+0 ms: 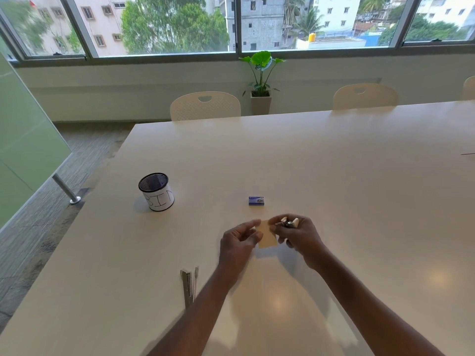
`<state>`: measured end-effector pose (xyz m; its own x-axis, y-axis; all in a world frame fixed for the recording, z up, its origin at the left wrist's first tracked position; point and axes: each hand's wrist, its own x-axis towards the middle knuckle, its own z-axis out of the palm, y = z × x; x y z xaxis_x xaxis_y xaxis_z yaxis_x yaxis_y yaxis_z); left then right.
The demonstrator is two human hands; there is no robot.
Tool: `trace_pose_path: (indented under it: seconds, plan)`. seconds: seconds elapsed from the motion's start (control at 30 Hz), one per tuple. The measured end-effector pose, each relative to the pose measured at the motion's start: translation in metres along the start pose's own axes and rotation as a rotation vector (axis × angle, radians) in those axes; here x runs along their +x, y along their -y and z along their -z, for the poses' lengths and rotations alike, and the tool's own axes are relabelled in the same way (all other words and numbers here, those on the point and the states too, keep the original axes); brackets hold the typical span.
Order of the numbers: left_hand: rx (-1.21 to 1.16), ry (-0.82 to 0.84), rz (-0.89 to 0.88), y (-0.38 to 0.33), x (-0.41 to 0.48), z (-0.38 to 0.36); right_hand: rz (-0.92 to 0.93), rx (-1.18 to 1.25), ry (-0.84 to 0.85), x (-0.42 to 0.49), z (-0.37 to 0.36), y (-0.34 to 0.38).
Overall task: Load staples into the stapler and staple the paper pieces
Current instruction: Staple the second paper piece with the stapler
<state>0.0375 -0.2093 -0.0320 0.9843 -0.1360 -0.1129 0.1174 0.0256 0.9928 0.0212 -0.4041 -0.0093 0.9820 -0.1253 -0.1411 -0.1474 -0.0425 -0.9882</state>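
The scene is given in one wide-angle view, taken from the person's head. The surface (347, 176) is looked down on at a slant, forward and across to its far edge, where chairs (205, 106) and windows (167, 24) are taken in. The left hand (239, 242) and right hand (300, 235) are seen close below, low in the middle, with both forearms entering from the bottom edge. Straight lines are bowed near the borders.

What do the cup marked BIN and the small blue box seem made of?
Cup: apparently black metal mesh, visible inside its rim, wrapped in matte white paper. Blue box: probably printed cardboard, judging by flat faces and sharp edges.
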Motion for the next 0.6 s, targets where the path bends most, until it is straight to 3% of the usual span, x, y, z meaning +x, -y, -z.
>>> trace_pose_path:
  seconds: [0.2,0.43,0.6]
  plan:
    - [-0.058,0.033,-0.003,0.000,-0.020,0.008,0.021,0.014,0.032,-0.034,-0.008,0.000]
    - [0.268,0.069,-0.167,-0.005,-0.040,0.015,0.120,-0.087,-0.025,-0.057,-0.009,0.000]
    - [0.444,-0.004,-0.286,-0.015,-0.055,0.013,0.187,-0.252,-0.067,-0.069,-0.012,-0.001]
